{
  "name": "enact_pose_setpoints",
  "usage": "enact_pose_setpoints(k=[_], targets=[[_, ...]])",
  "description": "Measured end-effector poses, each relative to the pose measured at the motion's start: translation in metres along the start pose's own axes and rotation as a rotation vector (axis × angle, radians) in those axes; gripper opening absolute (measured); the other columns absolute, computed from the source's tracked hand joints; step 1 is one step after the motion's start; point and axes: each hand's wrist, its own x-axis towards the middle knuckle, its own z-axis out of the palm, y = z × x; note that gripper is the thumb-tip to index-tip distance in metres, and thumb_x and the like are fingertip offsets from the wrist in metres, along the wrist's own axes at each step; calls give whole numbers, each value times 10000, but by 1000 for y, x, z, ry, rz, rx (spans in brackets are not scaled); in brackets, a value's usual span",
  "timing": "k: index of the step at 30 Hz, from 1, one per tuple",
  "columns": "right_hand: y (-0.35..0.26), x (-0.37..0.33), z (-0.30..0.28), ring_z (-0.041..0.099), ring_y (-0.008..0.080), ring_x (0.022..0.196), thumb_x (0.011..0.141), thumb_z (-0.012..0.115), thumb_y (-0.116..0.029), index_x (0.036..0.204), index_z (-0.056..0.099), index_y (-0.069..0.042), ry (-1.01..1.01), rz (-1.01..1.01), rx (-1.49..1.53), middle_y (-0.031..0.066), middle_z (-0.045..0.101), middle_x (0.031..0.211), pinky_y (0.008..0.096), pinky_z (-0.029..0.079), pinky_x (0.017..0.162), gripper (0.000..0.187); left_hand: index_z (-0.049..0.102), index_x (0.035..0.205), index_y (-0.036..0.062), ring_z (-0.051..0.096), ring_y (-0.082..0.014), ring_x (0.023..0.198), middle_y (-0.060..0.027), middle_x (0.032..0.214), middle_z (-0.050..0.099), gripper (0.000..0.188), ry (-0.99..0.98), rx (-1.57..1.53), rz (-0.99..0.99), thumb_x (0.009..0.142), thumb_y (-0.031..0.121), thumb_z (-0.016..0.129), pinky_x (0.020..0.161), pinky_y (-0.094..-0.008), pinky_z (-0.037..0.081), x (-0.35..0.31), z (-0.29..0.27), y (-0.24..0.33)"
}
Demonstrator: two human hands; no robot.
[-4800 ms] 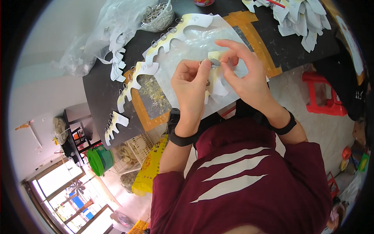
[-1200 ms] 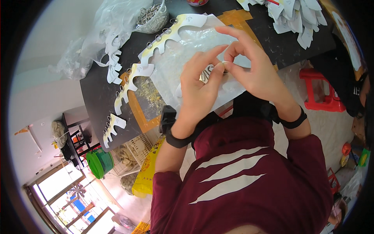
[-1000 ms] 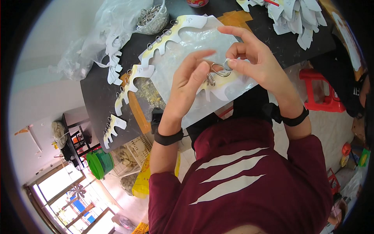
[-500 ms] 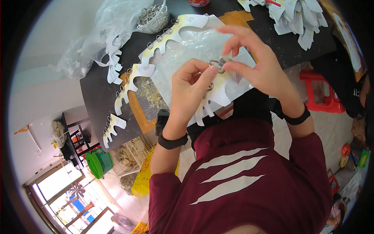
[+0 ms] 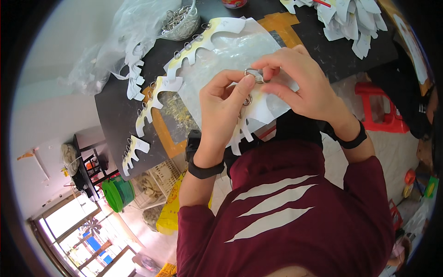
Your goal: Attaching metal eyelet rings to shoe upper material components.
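Over the plastic-covered work area, my left hand (image 5: pixel 221 104) pinches a white, yellow-tinged scalloped piece (image 5: pixel 259 108) at its upper edge. A silver metal ring (image 5: pixel 254 73) stands at my left thumb tip, and another metal ring (image 5: pixel 248 100) sits lower along the same piece. My right hand (image 5: pixel 297 81) faces it from the right, its bent index finger and thumb closed about the upper ring's right side. The exact contact there is small and partly hidden by the fingers. Narrow tabs of the piece hang below my left hand.
More scalloped pieces with rings (image 5: pixel 203 41) lie along the left of the dark table (image 5: pixel 110 120). A clear bowl of metal rings (image 5: pixel 184 27) stands at the back, beside plastic bags (image 5: pixel 134 23). White cut pieces (image 5: pixel 346 23) are heaped back right. A red stool (image 5: pixel 376 108) stands right.
My right hand's raised fingers have come down and curled, bringing the index finger to the ring. My left hand has shifted very slightly left, still pinching the piece.
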Motion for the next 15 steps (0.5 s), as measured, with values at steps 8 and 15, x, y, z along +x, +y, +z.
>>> enact_pose_setpoints(k=[8, 15], targets=[[1, 0, 0, 554, 229, 657, 731, 648, -92, 777, 551, -78, -85, 135, -13, 46, 567, 745, 338, 383, 645, 109, 624, 867, 2, 507, -33, 647, 4, 752, 603, 114, -12, 216, 159, 837, 112, 635, 565, -173, 380, -2, 2, -10], [1, -2, 1, 529, 212, 649, 677, 638, -41, 718, 538, -70, 77, -229, -232, 32, 571, 801, 307, 421, 535, 112, 649, 899, -4, 514, -38, 628, -4, 733, 613, 150, -7, -129, -48, 827, 127, 650, 541, -178, 390, 3, -3, -9]])
